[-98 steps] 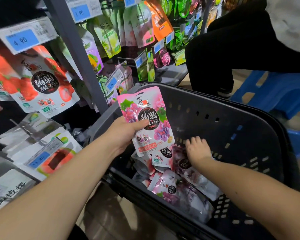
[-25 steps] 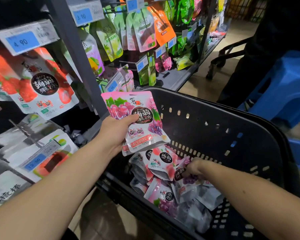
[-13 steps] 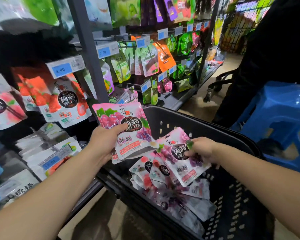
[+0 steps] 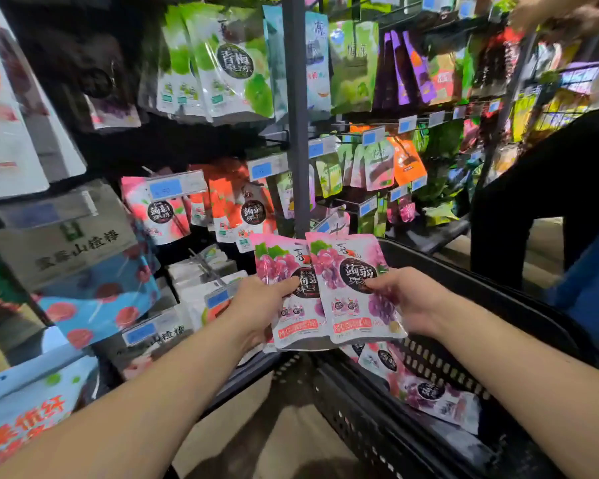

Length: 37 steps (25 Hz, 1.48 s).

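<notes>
My left hand (image 4: 256, 307) grips a pink grape jelly pouch (image 4: 279, 267) by its left side, thumb on the front. My right hand (image 4: 407, 300) pinches a second, identical pouch (image 4: 346, 295) by its right side. The right pouch overlaps the left one's right edge. Both are held upright above the near left rim of a black plastic shopping basket (image 4: 464, 281). More grape pouches (image 4: 429, 395) lie in the bottom of the basket.
A hanging-snack rack fills the left and back, with strawberry jelly pouches (image 4: 253, 212), green pouches (image 4: 229, 63), blue price tags (image 4: 166, 188) and a grey upright post (image 4: 296, 115). Another person in black trousers (image 4: 547, 188) stands at the right by a blue stool (image 4: 595, 281).
My right hand has lifted a grape pouch out of the basket and brought it up beside the one in my left hand. The view has tilted up toward the rack.
</notes>
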### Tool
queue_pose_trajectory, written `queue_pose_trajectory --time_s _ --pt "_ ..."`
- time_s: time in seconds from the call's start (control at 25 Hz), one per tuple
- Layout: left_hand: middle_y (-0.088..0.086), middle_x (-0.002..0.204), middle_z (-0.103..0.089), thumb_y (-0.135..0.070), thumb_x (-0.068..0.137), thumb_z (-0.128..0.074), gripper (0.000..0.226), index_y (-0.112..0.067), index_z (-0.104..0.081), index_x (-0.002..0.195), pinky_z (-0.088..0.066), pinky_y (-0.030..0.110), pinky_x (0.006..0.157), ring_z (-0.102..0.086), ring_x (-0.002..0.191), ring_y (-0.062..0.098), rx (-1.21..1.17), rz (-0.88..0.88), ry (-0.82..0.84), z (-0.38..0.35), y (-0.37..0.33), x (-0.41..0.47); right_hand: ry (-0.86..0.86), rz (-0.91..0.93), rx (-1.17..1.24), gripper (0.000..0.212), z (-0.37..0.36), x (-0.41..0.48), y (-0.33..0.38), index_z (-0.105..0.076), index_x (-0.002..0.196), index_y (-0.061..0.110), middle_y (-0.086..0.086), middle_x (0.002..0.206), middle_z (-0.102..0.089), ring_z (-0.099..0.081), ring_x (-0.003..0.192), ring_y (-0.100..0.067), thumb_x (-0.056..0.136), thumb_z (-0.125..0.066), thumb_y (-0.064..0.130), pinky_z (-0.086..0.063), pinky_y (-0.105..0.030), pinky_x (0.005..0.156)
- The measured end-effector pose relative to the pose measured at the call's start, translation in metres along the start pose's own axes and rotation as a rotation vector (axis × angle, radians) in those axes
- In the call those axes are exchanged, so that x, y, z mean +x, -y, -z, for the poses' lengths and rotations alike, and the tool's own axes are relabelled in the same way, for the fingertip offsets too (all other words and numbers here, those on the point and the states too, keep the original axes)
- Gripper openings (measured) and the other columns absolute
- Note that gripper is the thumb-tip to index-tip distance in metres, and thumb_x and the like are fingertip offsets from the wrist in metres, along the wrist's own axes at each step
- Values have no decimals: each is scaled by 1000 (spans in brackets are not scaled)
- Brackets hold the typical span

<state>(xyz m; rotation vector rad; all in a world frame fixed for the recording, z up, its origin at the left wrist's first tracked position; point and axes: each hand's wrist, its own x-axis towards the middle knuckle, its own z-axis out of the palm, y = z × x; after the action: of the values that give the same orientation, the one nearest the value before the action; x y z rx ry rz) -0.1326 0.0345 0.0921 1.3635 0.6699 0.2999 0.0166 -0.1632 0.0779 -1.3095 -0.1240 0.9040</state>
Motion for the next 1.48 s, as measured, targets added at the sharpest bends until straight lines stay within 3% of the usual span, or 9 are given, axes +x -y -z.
queue_pose_trajectory --time_s 0.2,0.32,0.44,0.6,0.72,0.84,1.0,1.24,1.48 --pt "10 70 -76 -12 98 -70 18 5 -71 102 -54 27 49 -72 54 21 30 -28 11 49 -11 -22 57 6 -57 67 -56 0 -5 -68 123 -5 -22 111 -65 -69 91 -34 62 -91 12 -37 -44 108" --pt "13 55 -67 -25 92 -76 28 -4 -63 81 -45 23 53 -57 43 16 120 -52 -31 84 -21 -24 100 46 -100 93 -92 -1 -9 -75 116 3 -24 128 -68 -61 125 -41 34 -106 33 -31 -65 116" --pt "-4 36 -43 -21 97 -71 43 -12 -44 64 -34 18 41 -39 29 10 144 -85 -66 106 -29 -34 71 68 -125 89 -124 -1 -9 -64 124 -2 -31 127 -65 -62 105 -36 49 -100 29 -43 -54 111" --pt "-9 41 -56 -19 98 -70 25 -7 -62 78 -38 15 37 -50 32 5 122 -108 -76 135 -26 -37 3 110 -197 43 -157 1 -7 -63 121 -4 -20 95 -67 -56 61 -20 87 -79 18 -44 -27 48" --pt "12 75 -76 -37 83 -82 35 -4 -72 91 -64 40 73 -75 74 31 86 -89 -122 155 -24 -30 -12 119 -210 36 -170 13 -8 -62 117 -5 -24 90 -70 -61 65 -28 89 -77 14 -46 -34 59" --pt "18 99 -79 -29 94 -74 29 -3 -72 107 -57 59 96 -74 100 41 29 -70 -193 165 -33 -29 -27 163 -246 33 -183 31 -8 -64 114 -5 -31 109 -71 -63 84 -36 88 -76 12 -44 -46 75" --pt "18 99 -79 -32 101 -66 26 -7 -72 102 -59 39 78 -75 82 31 73 -123 -268 176 -45 -28 37 185 -259 25 -199 52 -2 -63 114 -3 -34 106 -70 -62 86 -37 94 -69 9 -41 -43 72" --pt "-1 50 -57 -38 103 -59 38 -10 -59 76 -37 29 54 -49 44 15 210 -241 -363 182 -63 -43 202 323 -326 18 -218 51 36 -71 103 2 -26 99 -75 -70 66 -24 90 -75 12 -52 -28 61" --pt "9 89 -78 -37 104 -59 32 -10 -73 96 -51 37 73 -71 73 27 187 -364 -422 172 -96 -59 238 429 -360 12 -233 26 97 -71 102 3 -15 84 -74 -60 42 -12 92 -73 10 -41 -18 37"
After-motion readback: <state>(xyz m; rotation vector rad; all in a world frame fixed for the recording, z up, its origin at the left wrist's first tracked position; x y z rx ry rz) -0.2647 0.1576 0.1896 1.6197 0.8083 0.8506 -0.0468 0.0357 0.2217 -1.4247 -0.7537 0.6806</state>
